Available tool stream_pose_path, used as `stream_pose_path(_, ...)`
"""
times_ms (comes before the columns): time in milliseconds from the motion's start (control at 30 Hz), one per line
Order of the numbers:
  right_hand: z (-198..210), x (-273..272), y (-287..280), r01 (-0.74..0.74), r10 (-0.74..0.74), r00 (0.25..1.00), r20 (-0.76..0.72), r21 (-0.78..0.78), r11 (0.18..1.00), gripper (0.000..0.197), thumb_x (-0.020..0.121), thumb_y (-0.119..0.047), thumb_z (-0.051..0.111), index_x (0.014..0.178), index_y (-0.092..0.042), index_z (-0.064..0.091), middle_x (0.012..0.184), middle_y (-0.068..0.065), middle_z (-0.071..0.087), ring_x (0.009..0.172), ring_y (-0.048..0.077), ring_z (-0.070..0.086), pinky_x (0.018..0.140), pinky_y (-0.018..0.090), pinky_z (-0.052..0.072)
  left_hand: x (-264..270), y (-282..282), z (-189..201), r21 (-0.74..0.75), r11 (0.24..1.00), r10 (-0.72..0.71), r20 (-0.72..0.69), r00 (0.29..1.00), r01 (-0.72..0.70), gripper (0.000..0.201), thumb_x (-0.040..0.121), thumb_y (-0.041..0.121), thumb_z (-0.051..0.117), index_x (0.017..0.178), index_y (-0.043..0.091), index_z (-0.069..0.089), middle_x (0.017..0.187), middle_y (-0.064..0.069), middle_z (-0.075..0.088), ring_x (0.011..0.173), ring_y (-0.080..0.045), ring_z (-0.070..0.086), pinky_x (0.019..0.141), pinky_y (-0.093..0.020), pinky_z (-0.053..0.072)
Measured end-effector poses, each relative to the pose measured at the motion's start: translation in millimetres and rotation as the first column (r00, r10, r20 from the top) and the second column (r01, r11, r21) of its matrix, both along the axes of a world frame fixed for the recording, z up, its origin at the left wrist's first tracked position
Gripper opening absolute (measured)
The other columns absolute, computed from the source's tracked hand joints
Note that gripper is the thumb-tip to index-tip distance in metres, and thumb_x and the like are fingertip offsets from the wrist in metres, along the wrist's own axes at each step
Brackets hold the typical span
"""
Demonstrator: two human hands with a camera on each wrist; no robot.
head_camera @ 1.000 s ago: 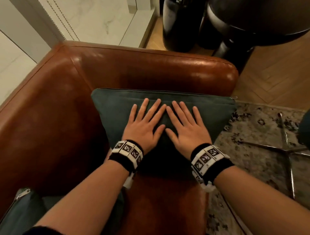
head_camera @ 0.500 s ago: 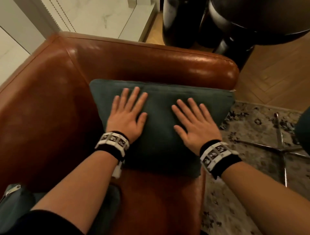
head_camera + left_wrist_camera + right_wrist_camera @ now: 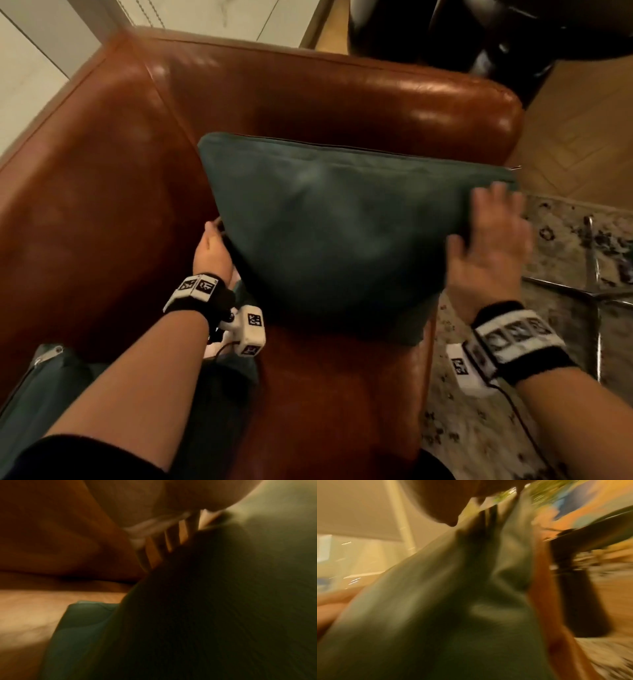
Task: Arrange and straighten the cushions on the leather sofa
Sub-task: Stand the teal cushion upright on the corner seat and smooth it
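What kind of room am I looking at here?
Most likely a home living room or lounge. A brown leather sofa holds a dark green cushion, a patterned rug lies beside it, and wooden herringbone flooring shows beyond.

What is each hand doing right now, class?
Left hand: at the dark green fabric cushion's left edge; grip cannot be told.
Right hand: open, against its right edge.

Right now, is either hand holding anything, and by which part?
Both hands hold the teal cushion by its sides: left hand on the left edge, right hand on the right edge.
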State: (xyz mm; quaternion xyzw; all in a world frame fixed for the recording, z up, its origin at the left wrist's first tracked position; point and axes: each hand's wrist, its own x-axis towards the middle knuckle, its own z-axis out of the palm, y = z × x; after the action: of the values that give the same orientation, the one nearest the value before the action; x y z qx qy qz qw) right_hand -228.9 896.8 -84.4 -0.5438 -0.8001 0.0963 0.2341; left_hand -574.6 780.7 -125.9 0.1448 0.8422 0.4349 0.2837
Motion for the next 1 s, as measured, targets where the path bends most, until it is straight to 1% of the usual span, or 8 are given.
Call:
stream_pose_path(100,-17.7,35.1,1.1,0.278,-0.431,0.861,-0.271,-0.458,0.844,0.058,0.102,-0.025,0.039,0.154,-0.031,0.014,0.159,0.000,0.027,0.141,0.021,0.033,0.115,0.036,0.028,-7.7,-8.4,-21.8,-0.133,0.991,-0.006,0.147,0.989,0.025,0.039,0.101,0.008,0.037,0.139,0.012,0.046,0.138,-0.011,0.052,0.123,-0.028,0.051,0.105,-0.033,0.038)
stream_pose_path(167,-46.3,36.0,2.9,0.116,-0.524,0.798,-0.298,-0.777,0.619,0.052,0.102,-0.012,0.044,0.150,-0.026,0.032,0.147,0.008,0.046,0.116,0.021,0.055,0.095,0.028,0.049,-5.2,-8.7,-38.4,-0.160,0.984,-0.038,0.252,0.967,0.080,0.042,0.098,-0.003,0.039,0.138,0.008,0.045,0.136,-0.016,0.054,0.112,-0.027,0.054,0.100,-0.034,0.041)
stream_pose_path(233,-70.4,31.3,2.0,0.005,-0.473,0.834,-0.284,-0.853,0.522,0.048,0.097,-0.002,0.051,0.140,-0.023,0.048,0.127,0.002,0.062,0.102,0.017,0.060,0.092,0.037,0.053,-2.1,-7.9,-46.5,-0.193,0.978,-0.020,0.267,0.963,0.074,0.043,0.097,-0.003,0.040,0.136,0.011,0.048,0.130,-0.012,0.057,0.111,-0.029,0.055,0.098,-0.037,0.042)
stream_pose_path(400,-82.2,28.4,8.4,0.262,-0.580,0.794,-0.184,-0.757,0.599,0.030,0.086,-0.002,0.066,0.113,-0.014,0.069,0.100,0.004,0.071,0.092,0.019,0.066,0.091,0.037,0.054,-3.4,-6.5,-45.9,-0.202,0.979,0.052,0.101,0.993,-0.031,0.019,0.097,0.014,0.049,0.108,0.019,0.064,0.111,-0.006,0.063,0.103,-0.027,0.060,0.093,-0.039,0.047)
stream_pose_path(500,-80.2,32.4,13.3,0.259,-0.651,0.713,-0.262,-0.764,0.591,0.029,0.086,-0.007,0.069,0.115,-0.011,0.068,0.104,0.004,0.069,0.095,0.019,0.066,0.080,0.027,0.053,-10.9,-10.3,-45.4,-0.181,0.980,0.085,0.023,0.996,-0.079,0.028,0.097,0.026,0.052,0.122,0.020,0.061,0.117,0.001,0.063,0.110,-0.021,0.058,0.092,-0.033,0.045)
stream_pose_path(667,-97.0,38.8,-5.0,0.108,-0.670,0.665,-0.331,-0.845,0.524,0.027,0.094,-0.008,0.058,0.112,-0.026,0.067,0.118,0.000,0.067,0.110,0.019,0.063,0.098,0.044,0.050,7.8,-27.0,-52.5,-0.295,0.955,0.066,0.092,0.994,-0.036,0.039,0.102,0.030,0.037,0.137,0.016,0.049,0.134,-0.008,0.054,0.125,-0.029,0.049,0.097,-0.034,0.038)
stream_pose_path(767,-104.7,38.5,-24.2,0.044,-0.627,0.743,-0.235,-0.917,0.396,0.039,0.096,-0.010,0.055,0.131,-0.028,0.057,0.128,-0.002,0.061,0.118,0.018,0.056,0.102,0.043,0.045,19.6,-38.9,-60.6,-0.320,0.947,0.062,0.183,0.981,0.000,0.039,0.102,0.018,0.038,0.140,0.015,0.046,0.139,-0.013,0.052,0.127,-0.031,0.049,0.099,-0.034,0.039)
stream_pose_path(1000,-104.1,36.7,-1.7,0.199,-0.748,0.621,-0.234,-0.876,0.439,0.027,0.087,-0.001,0.065,0.090,-0.028,0.066,0.095,-0.007,0.068,0.098,0.015,0.064,0.091,0.034,0.052,0.6,-30.8,-57.4,-0.286,0.939,0.247,0.177,0.953,-0.190,0.021,0.089,0.014,0.063,0.109,0.020,0.065,0.106,-0.005,0.066,0.091,-0.023,0.060,0.080,-0.033,0.048)
